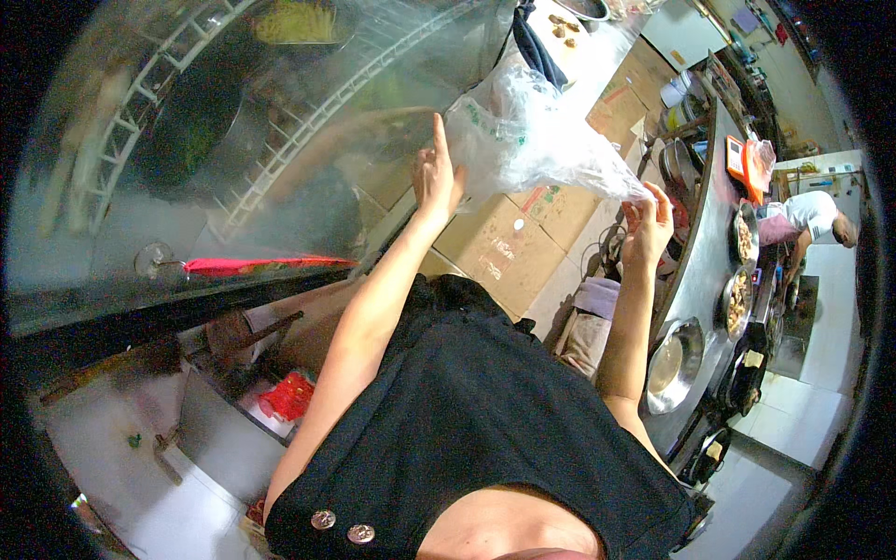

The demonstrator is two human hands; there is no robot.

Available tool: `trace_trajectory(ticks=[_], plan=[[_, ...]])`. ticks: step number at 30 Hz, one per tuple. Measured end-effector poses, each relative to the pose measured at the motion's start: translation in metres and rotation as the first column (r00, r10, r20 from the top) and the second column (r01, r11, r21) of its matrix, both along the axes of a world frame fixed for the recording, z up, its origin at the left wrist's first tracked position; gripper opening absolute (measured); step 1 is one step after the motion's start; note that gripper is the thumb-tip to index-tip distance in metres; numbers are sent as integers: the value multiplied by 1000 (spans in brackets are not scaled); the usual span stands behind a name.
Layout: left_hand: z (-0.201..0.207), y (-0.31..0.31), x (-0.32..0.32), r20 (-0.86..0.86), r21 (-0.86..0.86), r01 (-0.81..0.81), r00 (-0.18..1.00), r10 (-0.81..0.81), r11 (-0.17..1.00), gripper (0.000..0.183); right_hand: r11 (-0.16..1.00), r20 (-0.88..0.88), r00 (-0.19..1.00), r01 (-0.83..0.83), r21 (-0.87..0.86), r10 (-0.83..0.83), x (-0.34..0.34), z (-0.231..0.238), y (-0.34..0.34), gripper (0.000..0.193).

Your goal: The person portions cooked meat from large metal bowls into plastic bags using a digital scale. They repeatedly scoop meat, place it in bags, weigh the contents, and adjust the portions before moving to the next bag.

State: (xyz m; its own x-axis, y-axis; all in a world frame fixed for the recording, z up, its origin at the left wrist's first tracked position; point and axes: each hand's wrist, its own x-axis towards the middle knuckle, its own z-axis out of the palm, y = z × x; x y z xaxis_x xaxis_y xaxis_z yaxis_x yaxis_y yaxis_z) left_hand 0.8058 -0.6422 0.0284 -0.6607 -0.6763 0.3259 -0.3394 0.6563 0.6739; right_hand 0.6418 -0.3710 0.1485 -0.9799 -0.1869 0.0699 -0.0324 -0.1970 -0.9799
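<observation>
A thin clear plastic bag (537,140), with faint green print, is stretched out between my two hands above the cardboard. My right hand (647,224) pinches its lower right corner between thumb and fingertips. At its left edge is my left hand (437,177), index finger pointing straight up and the other fingers curled against the plastic. Exactly how the left fingers grip is partly hidden. The bag's crumpled upper part reaches a dark cloth (539,45) on the white counter (597,79).
Flattened cardboard (504,247) covers the floor ahead. On the left is a fogged glass panel (308,168) with a red strip (271,266). Along the right, a metal counter (695,252) bears an orange scale (747,168), a steel bowl (674,366) and food pans (737,303). Another person (807,219) stands beyond it.
</observation>
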Motion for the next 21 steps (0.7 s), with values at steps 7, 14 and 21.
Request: trace_trajectory(ticks=[7, 14, 21], plan=[[105, -1, -5, -369, -387, 111, 891, -264, 915, 93, 956, -316, 930, -101, 275, 189, 35, 12, -20, 18], [60, -20, -20, 391, -194, 442, 854, -344, 876, 118, 637, -458, 539, -202, 744, 707, 57, 72, -70, 45], [16, 20, -15, 428, -104, 418, 838, -339, 903, 98, 640, -222, 751, -324, 697, 622, 19, -17, -209, 40]])
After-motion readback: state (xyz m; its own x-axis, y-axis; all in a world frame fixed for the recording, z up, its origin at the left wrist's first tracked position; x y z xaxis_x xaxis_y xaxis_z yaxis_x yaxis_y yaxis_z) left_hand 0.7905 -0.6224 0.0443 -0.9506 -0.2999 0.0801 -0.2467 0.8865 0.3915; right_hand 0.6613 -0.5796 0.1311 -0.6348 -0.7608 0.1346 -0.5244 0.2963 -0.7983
